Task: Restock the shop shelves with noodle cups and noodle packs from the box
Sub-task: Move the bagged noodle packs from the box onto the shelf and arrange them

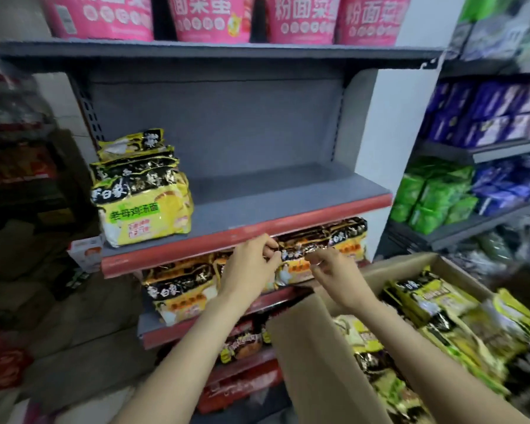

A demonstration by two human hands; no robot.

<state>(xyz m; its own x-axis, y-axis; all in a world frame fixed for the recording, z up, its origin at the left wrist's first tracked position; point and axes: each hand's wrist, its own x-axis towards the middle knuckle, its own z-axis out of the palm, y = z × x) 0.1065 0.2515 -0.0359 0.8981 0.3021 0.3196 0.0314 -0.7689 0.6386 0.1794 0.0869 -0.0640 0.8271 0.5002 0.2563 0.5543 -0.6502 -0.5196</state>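
Observation:
An orange-and-black noodle pack [334, 240] stands on the lower shelf [276, 298], just under the red lip of the middle shelf [257, 231]. My left hand [251, 264] pinches its crinkled top edge from the left. My right hand [328, 267] pinches the same edge from the right. More orange packs [181, 295] stand to the left on that shelf. A stack of yellow noodle packs [141, 194] fills the left end of the middle shelf. The cardboard box [303, 347] at the lower right holds several yellow-green packs [435, 307].
Pink noodle cups [208, 16] line the top shelf. The middle shelf is bare grey to the right of the yellow stack. A side rack on the right carries green packs [432, 194] and purple packs [487, 114]. Boxes and red bags crowd the floor at left.

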